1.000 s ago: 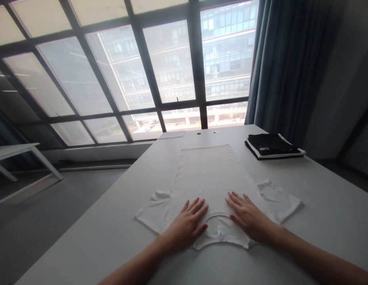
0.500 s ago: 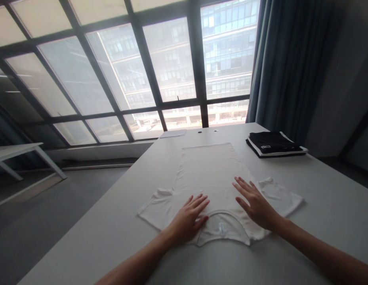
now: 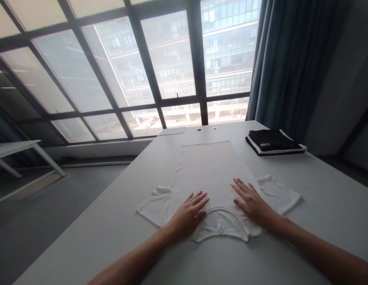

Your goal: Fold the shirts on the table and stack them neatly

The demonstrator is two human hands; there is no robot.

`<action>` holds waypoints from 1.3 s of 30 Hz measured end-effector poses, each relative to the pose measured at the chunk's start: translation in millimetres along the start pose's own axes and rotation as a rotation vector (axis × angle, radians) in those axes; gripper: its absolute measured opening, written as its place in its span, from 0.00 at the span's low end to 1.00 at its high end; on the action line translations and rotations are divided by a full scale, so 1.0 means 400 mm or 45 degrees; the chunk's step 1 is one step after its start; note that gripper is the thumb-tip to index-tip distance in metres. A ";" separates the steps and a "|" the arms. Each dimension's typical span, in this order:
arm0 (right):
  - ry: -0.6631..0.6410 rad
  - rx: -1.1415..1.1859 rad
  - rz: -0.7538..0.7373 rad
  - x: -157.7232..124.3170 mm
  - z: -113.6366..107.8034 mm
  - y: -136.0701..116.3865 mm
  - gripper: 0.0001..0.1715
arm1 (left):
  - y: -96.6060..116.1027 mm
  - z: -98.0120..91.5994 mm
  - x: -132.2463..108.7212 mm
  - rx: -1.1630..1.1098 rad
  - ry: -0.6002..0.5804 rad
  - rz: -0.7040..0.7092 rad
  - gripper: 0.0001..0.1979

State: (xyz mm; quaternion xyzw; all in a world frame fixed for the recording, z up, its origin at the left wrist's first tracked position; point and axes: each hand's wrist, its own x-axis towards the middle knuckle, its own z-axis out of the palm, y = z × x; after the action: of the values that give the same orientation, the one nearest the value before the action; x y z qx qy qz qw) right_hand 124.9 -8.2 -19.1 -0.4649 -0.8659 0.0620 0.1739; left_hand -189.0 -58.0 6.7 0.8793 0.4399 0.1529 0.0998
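Note:
A white T-shirt lies spread on the white table, its neckline towards me and its hem at the far end. Both short sleeves stick out to the sides, a little wrinkled. My left hand rests flat on the shirt just left of the collar, fingers stretched out. On the other side of the neckline, my right hand lies on the fabric with its fingers spread. A small label shows inside the collar. Neither hand grips anything.
A stack of folded black and white clothes sits at the table's far right. A sheet of paper lies at the far left corner. Behind are large windows and a blue curtain; another table stands at left.
The view has shifted slightly. Both hands stay flat on the shirt in nearly the same places, the right one perhaps a touch further left. The shirt looks the same.

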 end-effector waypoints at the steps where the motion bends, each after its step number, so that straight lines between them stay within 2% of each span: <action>1: -0.034 0.011 -0.014 -0.001 0.000 -0.001 0.33 | 0.000 -0.001 0.001 -0.004 0.001 -0.003 0.24; 4: -0.070 0.052 -0.049 -0.004 -0.003 -0.003 0.33 | -0.001 -0.001 0.001 -0.009 -0.012 -0.004 0.24; 9: 0.316 0.109 0.026 0.007 -0.030 0.017 0.34 | -0.002 -0.001 -0.002 -0.033 -0.038 0.026 0.23; 11: 0.371 0.123 0.057 0.009 -0.034 0.026 0.33 | -0.003 0.000 -0.003 -0.046 -0.013 0.023 0.22; 20: 0.067 0.142 -0.090 -0.001 -0.006 0.004 0.34 | -0.009 0.002 0.001 -0.054 0.025 0.021 0.22; 25: -0.153 0.127 -0.094 -0.006 0.001 0.005 0.34 | -0.016 0.008 0.000 -0.060 0.033 0.031 0.21; 39: -0.153 0.137 -0.077 -0.010 -0.005 -0.005 0.33 | -0.019 0.010 0.003 -0.077 0.035 0.018 0.22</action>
State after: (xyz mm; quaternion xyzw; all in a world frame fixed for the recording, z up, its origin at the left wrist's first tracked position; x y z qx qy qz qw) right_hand 126.1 -12.5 -17.6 -0.4239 -0.8838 0.1311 0.1481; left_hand -192.5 -52.9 0.7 0.8767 0.4303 0.1790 0.1192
